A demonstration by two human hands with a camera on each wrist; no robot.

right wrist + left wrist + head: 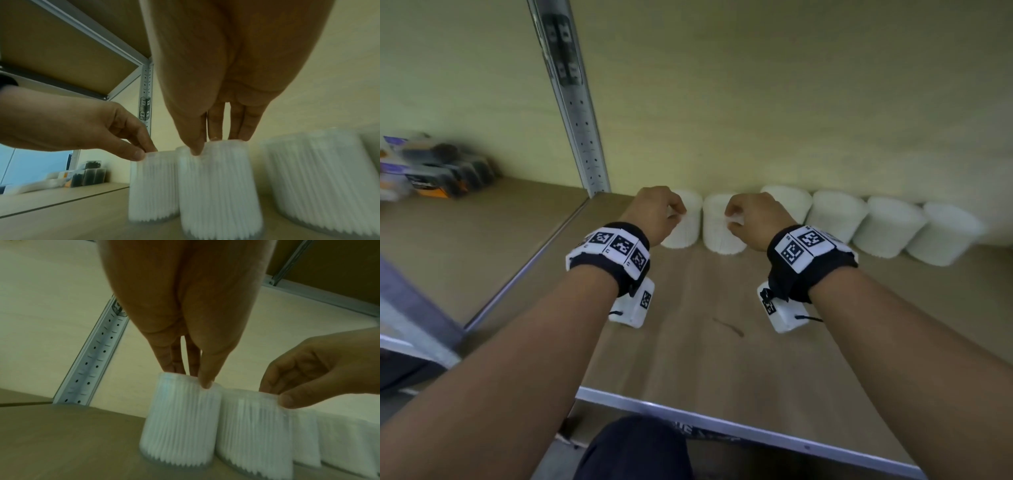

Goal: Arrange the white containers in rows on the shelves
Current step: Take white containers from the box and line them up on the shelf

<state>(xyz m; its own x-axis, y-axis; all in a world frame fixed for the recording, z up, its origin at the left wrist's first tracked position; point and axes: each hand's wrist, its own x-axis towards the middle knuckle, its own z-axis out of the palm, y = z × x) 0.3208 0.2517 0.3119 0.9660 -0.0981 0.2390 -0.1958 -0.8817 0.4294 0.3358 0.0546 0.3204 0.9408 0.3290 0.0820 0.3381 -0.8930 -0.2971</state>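
Several white ribbed cylindrical containers stand in a row along the back wall of a wooden shelf (722, 342). My left hand (676, 214) pinches the top rim of the leftmost container (685, 229). In the left wrist view my left hand (191, 378) holds that container (180, 421) with thumb in front and fingers behind. My right hand (732, 219) pinches the top of the second container (717, 233), which touches the first. My right hand (216, 142) shows the same hold on this container (220, 186) from the right wrist. Both containers stand upright on the board.
More white containers (890, 226) continue the row to the right. A perforated metal upright (571, 102) marks the shelf's left end, and dark packaged goods (438, 171) lie on the neighbouring shelf. Bare board lies before the row. Another shelf (72, 40) hangs overhead.
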